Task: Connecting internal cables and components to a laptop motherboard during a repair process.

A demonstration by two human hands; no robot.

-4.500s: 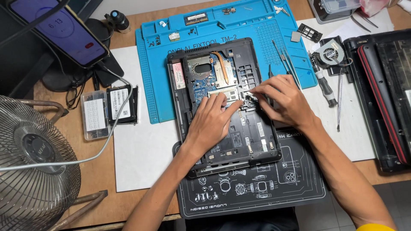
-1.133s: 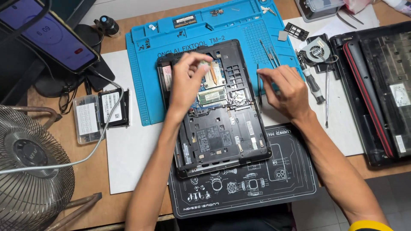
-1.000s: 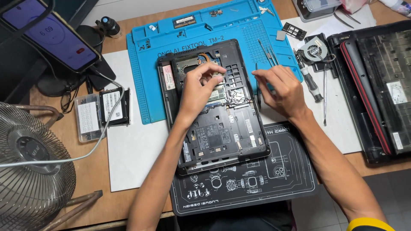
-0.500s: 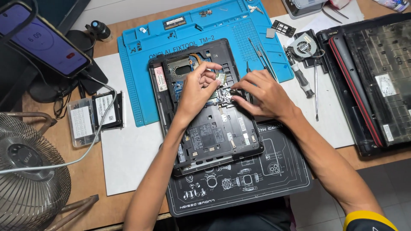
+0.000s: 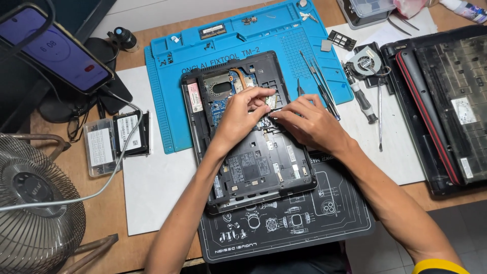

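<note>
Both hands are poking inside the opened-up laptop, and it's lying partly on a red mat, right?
Almost. The head view shows both hands, the left hand and the right hand, working inside the opened laptop, but the mat under its far end is blue, not red. The near end lies on a black mat.

A lit purple phone screen [image 5: 53, 48] is seen at the desk's far-left corner; white-labelled drives [image 5: 116, 137] lie near its left edge.

Bright, even overhead light; soft shadows, sharp focus throughout.
</note>
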